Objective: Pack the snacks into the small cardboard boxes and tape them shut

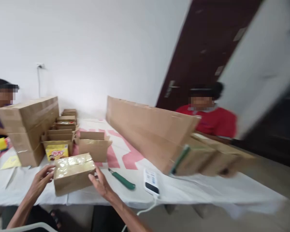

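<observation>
A small cardboard box (73, 183) with shiny clear tape over its top is between my two hands at the table's front edge. My left hand (43, 178) grips its left side with fingers curved against the edge. On the right side, my right hand (100, 183) presses its thumb and fingers to the corner. Just behind the box stand a yellow printed packet (57, 152) and an open cardboard box (94, 146) with raised flaps. To the right of my right hand lies a green-handled cutter (122, 180).
A white device (151, 182) with a cable lies right of the cutter. Stacked cartons (30, 129) stand at left, with a row of open boxes (65, 129) beside them. A long cardboard wall (149, 132) crosses the right. People sit beyond both sides.
</observation>
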Demonstrator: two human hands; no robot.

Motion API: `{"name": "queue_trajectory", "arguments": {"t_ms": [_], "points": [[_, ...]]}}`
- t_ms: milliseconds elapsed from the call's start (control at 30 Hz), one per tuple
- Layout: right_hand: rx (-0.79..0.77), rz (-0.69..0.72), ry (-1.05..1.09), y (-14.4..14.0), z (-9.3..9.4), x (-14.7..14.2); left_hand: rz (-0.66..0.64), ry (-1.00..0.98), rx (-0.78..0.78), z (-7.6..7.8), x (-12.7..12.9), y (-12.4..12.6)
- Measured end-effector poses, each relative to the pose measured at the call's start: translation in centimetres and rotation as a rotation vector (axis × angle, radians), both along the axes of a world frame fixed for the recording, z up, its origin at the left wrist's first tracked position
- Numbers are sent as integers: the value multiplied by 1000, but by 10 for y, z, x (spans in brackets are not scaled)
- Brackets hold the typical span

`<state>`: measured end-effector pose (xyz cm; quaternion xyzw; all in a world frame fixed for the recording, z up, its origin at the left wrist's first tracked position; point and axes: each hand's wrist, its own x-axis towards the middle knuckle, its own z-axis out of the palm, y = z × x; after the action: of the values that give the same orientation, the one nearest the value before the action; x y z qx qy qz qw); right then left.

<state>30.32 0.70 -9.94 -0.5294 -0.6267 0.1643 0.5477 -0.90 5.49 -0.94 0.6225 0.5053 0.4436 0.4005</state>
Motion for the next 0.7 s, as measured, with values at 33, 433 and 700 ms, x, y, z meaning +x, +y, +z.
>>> {"name": "queue_trajectory", "arguments": {"t_ms": [33, 433, 700], "points": [[-32, 45, 45, 0, -5, 1, 2, -8, -15, 0, 0, -1], [-79, 91, 48, -4, -27, 6, 16, 2, -107, 7, 5, 1], [-72, 79, -8, -9, -22, 7, -81, 200, -13, 25, 7, 11]]}}
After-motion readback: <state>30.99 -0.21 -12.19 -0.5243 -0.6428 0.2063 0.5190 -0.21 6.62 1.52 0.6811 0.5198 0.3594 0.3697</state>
